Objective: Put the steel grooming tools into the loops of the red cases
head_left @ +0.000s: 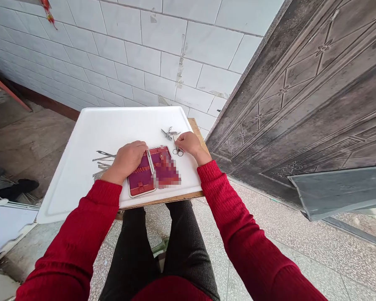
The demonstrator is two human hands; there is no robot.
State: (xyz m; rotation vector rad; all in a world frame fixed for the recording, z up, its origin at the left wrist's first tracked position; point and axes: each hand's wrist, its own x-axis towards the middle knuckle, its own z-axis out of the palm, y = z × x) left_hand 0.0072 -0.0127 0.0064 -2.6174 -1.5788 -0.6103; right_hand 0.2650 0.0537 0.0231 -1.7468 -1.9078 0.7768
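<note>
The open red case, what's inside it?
Small loops and a strap tab show on the case's purple lining. The left hand covers part of the left half, and pixelation hides much of the right half.

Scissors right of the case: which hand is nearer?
Right. The right hand is at the scissors, covering part of them; the left hand is farther off, over the left half of the case.

A case (140,184) lies on the board (122,123) before you, partly under your left hand (130,159). Left of it are tools (102,163); right, scissors (179,153) at your right hand (189,142), more tools (168,133) behind them.
</note>
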